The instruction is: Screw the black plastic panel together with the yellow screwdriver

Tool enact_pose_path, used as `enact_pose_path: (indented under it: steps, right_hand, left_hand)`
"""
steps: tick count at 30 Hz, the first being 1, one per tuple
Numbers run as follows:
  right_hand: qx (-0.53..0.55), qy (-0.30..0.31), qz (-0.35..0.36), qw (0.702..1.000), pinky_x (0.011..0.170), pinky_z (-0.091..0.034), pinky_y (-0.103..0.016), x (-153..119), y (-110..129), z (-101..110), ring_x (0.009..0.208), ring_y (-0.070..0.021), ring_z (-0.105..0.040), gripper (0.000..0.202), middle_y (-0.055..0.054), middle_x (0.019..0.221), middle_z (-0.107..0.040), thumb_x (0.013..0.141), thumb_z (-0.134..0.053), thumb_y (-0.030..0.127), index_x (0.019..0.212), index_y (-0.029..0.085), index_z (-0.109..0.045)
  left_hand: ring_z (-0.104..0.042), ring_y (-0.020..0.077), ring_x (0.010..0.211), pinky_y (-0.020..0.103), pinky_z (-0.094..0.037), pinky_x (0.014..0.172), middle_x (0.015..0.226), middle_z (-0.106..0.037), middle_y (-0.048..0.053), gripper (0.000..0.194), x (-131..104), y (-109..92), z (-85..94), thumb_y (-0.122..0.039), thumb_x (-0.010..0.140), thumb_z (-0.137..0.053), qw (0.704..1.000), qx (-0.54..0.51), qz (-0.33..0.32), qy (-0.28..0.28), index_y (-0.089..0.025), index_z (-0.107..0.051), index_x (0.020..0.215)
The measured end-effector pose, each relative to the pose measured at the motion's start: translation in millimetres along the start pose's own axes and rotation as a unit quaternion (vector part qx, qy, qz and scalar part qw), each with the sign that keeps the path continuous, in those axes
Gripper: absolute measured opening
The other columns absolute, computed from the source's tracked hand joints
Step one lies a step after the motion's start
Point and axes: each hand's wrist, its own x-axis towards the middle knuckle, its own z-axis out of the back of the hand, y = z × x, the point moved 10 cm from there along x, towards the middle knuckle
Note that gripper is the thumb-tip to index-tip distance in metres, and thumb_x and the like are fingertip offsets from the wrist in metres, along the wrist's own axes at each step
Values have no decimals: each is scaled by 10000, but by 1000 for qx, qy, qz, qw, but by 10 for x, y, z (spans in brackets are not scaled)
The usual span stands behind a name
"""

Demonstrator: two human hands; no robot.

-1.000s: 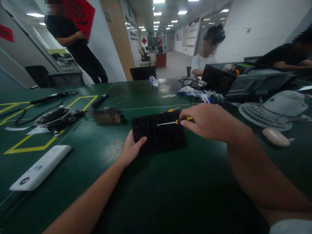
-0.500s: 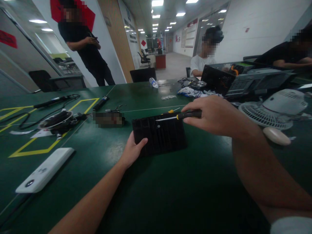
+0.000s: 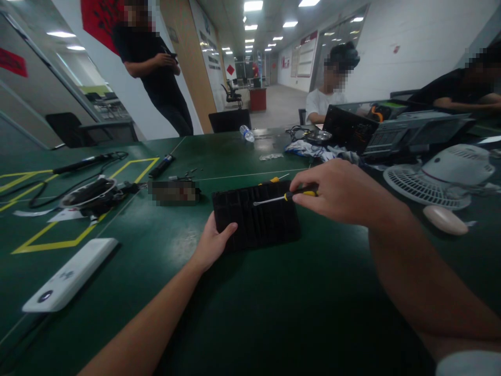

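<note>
My left hand (image 3: 211, 243) is closed on the left edge of a flat black ribbed plastic piece (image 3: 274, 224), its thumb lying over the face. The piece is held tilted toward me above the green table. In my right hand (image 3: 340, 194) is a screwdriver (image 3: 290, 197) with a black and yellow handle. Its metal shaft points left across the piece, and the tip is at a small shiny spot among the ribs. Whether the tip touches the surface I cannot tell. Behind the piece's top edge lies another tool with a yellow handle (image 3: 275, 179).
A white power strip-like device (image 3: 72, 274) lies at left, near cables and a coiled dark tool (image 3: 92, 192). A white fan (image 3: 442, 172) and a pale mouse-shaped object (image 3: 445, 219) lie at right. An opened computer case (image 3: 415, 133), a bottle (image 3: 247, 133) and several people are beyond.
The screwdriver's tip has moved down and slightly right, onto the shiny spot, and my right hand has shifted a little left. A standing person at the back left has moved right.
</note>
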Motion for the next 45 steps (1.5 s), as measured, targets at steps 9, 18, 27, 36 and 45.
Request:
enact_pose_path:
  steps: [9,18,27,36,45]
  right_hand:
    - [12,-1,11,1000,780,-480,-379,24,9,-35,816,-238,-730,234,-54,917,-817,909,-633,294,989,229,-842]
    - [25,4,15,1000,776,-488,-365,55,-10,-102,797,-225,-724,216,-53,900,-815,917,-641,288,964,222,-842]
    - [35,40,5,999,881,-514,-419,22,15,-168,953,-271,-747,240,-63,1047,-825,952,-626,294,1049,235,-837]
    - [-22,5,-7,1000,823,-491,-391,-8,33,-158,932,-270,-685,227,-98,1001,-760,871,-671,226,1031,204,-830]
    - [-98,39,-78,991,617,-313,-356,-38,27,-140,882,-277,-651,325,-107,1079,-720,941,-585,390,1078,241,-839]
  left_hand:
    - [-648,339,1338,570,-519,1152,1418,-681,132,592,1,7,-3,-382,846,-762,1000,-12,4,-7,-222,-534,1369]
    - [-664,331,1311,564,-529,1141,1396,-687,132,608,18,18,4,-390,848,-760,1000,-5,0,-6,-217,-527,1382]
    - [-679,334,1283,579,-527,1139,1374,-699,128,598,5,28,3,-388,846,-771,1000,-17,8,-5,-220,-541,1372]
    - [-663,342,1312,566,-538,1128,1408,-681,144,629,7,37,1,-391,846,-762,1000,-7,9,-1,-213,-524,1401]
    - [-671,331,1302,554,-545,1122,1407,-687,131,609,-12,-30,-26,-384,858,-737,1000,-5,5,1,-215,-516,1400]
